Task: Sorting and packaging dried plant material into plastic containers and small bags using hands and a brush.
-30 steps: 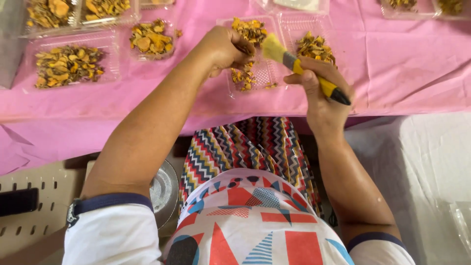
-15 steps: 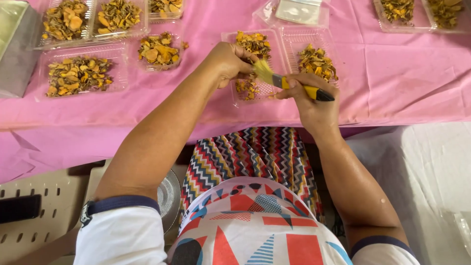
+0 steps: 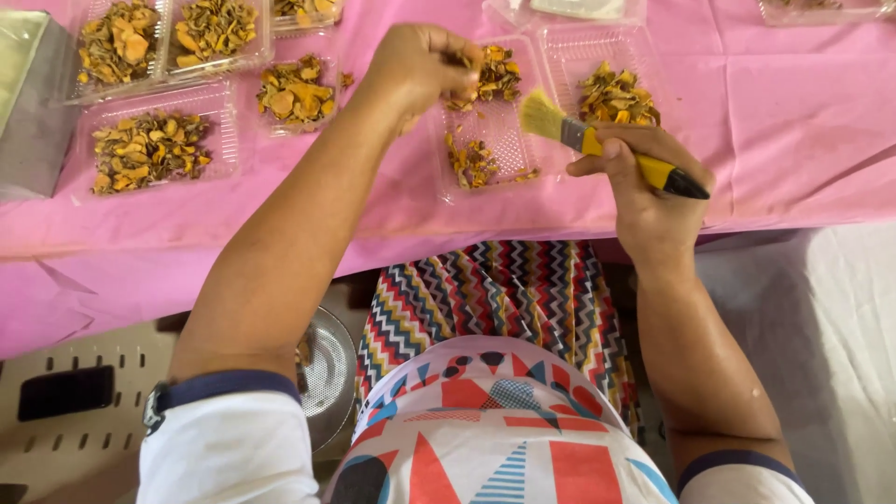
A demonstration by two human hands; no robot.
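On the pink table cloth [image 3: 793, 121], going from left, the left hand [image 3: 415, 65] has its fingers curled together over dried orange-yellow pieces [image 3: 495, 75] at the far end of a clear tray [image 3: 467, 187]. Beside it, the right hand [image 3: 644, 168], clamped on a yellow-handled brush [image 3: 597, 145], has drawn back from the tray since a moment ago, so the brushing seems paused.

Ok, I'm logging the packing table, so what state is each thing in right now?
Left hand: closed on dried pieces over the open tray.
Right hand: gripping the brush.
Brush: held, bristles pointing left, off the tray.
Open tray: lid open, partly filled.
Lid half: holds a heap of pieces.
Left trays: full.
Pink cloth: spread, wrinkled.
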